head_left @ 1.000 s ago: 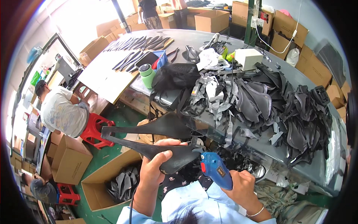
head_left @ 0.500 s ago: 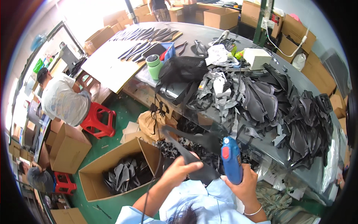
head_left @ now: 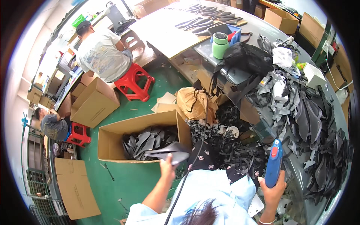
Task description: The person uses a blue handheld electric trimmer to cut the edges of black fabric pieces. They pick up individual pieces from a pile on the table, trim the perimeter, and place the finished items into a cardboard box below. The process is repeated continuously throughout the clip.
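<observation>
My left hand (head_left: 167,168) holds a dark grey, curved moulded piece (head_left: 170,151) by its lower edge, over the near right end of an open cardboard box (head_left: 183,129). Many similar grey pieces (head_left: 144,144) lie inside that box. On the other side, my right hand (head_left: 273,190) is wrapped round a blue handheld power tool (head_left: 273,167) with a red button. The tool stands nearly upright beside the table edge, its upper end pointing away from me. What its thin far tip looks like is hard to make out.
A grey table (head_left: 300,161) on the right carries piled grey pieces and scraps, a black mesh bag (head_left: 249,58) and a green bottle (head_left: 220,45). Scraps lie heaped below. A black cable (head_left: 187,174) crosses the view. A person sits on a red stool (head_left: 135,82), another farther left.
My left hand has moved left with the grey piece, away from the tool and over the box. The right hand keeps hold of the tool. The view has swung left.
</observation>
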Tool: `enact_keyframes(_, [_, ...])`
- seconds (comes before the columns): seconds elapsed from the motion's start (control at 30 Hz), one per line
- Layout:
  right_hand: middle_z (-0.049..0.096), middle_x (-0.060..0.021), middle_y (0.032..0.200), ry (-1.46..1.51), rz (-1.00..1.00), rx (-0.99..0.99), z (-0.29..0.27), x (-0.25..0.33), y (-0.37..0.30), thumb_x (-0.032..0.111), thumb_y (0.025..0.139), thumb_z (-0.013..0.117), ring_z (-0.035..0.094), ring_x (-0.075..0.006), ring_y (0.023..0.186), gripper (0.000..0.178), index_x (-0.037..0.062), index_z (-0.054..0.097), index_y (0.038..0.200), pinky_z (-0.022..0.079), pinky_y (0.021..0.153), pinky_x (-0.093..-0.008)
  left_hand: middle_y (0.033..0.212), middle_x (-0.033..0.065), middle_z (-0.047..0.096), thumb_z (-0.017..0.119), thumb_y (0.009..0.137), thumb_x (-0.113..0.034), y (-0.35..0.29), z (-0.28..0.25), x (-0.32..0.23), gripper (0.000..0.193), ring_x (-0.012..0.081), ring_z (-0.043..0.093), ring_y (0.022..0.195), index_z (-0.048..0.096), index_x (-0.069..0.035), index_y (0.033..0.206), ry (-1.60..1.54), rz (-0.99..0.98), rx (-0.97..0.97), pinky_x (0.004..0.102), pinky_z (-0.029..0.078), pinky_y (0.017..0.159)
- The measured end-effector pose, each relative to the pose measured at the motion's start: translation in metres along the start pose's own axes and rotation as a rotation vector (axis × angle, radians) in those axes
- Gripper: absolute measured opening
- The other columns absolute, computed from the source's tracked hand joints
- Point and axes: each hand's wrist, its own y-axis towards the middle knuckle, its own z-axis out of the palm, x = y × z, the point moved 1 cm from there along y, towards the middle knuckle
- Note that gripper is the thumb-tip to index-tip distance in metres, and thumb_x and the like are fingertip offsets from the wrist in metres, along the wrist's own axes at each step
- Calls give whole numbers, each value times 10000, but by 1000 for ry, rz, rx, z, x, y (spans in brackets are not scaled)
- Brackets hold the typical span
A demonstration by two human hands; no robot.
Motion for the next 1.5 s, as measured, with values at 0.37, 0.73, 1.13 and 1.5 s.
enact_keyframes(0.37, [615, -159, 705, -84, 12, -11, 0, -12, -4, 253, 609, 817, 619, -344, 643, 456, 37, 520, 879, 474, 597, -406, 692, 52, 601, 597, 859, -139, 56, 13, 43, 104, 142, 573, 559, 569, -41, 836, 529, -41, 198, 247, 484, 513])
enact_keyframes(0.73, [591, -114, 583, -134, -156, -145, -13, -34, -9, 392, 632, 805, 604, -300, 510, 506, 43, 530, 874, 482, 484, -387, 765, 111, 587, 551, 900, -158, -198, 346, 3, 169, 188, 565, 696, 555, -7, 976, 501, 583, 1131, 300, 453, 669])
enact_keyframes(1.13, [620, -136, 629, -33, 19, -223, -26, -64, -27, 368, 638, 812, 641, -298, 559, 499, 19, 534, 864, 508, 514, -370, 698, 42, 570, 771, 698, -212, -200, 504, 45, 306, 126, 533, 594, 571, -28, 837, 833, 467, 1138, 270, 418, 515])
enact_keyframes(1.5, [631, -151, 659, 19, 122, -254, -33, -59, -15, 372, 620, 833, 656, -313, 598, 543, 13, 510, 869, 511, 558, -366, 698, 94, 528, 581, 869, -182, -244, 439, -15, 193, 208, 510, 634, 518, -25, 778, 488, 1163, 939, 344, 419, 629])
